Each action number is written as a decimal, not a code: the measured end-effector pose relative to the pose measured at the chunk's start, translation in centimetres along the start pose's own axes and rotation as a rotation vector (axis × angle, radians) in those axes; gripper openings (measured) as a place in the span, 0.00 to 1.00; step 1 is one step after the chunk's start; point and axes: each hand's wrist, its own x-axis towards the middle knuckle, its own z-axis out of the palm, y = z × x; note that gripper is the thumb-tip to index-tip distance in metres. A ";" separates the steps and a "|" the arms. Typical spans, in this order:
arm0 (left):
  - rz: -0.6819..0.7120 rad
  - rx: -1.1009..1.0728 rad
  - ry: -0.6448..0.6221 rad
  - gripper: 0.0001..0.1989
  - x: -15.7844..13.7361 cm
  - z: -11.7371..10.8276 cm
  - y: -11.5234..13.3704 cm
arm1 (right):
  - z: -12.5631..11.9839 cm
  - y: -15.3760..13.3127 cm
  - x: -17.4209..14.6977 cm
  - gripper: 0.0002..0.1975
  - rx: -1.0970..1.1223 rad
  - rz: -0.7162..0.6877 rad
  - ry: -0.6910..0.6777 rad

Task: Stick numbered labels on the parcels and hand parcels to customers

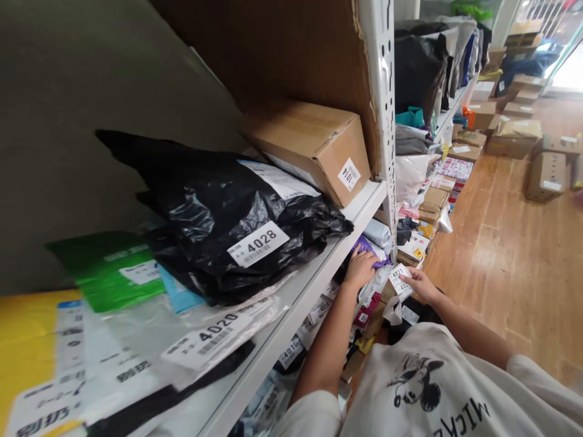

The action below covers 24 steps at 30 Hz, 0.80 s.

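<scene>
On the lower level, my left hand (361, 268) has its fingers curled over a purple plastic parcel (367, 247) lying among other parcels. My right hand (422, 285) pinches a strip of white number labels (399, 281), one of them reading 4021. Part of the strip hangs down below the fingers. Close by lies a dark red packet (367, 311) with a small label. Higher up on the shelf rests a black plastic parcel (214, 212) labelled 4028, above a clear-and-white parcel (218, 334) labelled 4020.
A cardboard box (314, 142) marked 1014 sits by the white perforated post (388, 109). A green packet (109, 267) and a yellow parcel (27, 340) lie at the left. The white shelf edge (296, 309) runs beside my left arm. Cartons (546, 176) stand on the wooden floor.
</scene>
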 end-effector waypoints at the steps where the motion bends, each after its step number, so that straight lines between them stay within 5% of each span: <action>1: -0.015 -0.005 -0.019 0.15 0.0 0.0 -0.5 | 0.1 -0.7 0.7 0.27 0.001 -0.003 -0.033; 10: -0.401 -0.073 0.178 0.23 -2.6 4.1 -1.7 | 5.1 -1.3 8.3 0.26 -0.047 0.088 -0.255; 14: -0.514 -0.104 0.246 0.28 -3.5 4.8 -0.8 | 6.0 0.0 9.6 0.24 -0.148 0.131 -0.214; 19: -0.550 -0.191 0.336 0.20 -4.0 4.4 0.3 | 6.1 1.2 9.7 0.27 -0.280 0.117 -0.090; 24: -1.017 -0.296 0.575 0.09 -2.8 5.7 0.6 | 6.2 1.9 8.8 0.27 -0.318 0.125 -0.099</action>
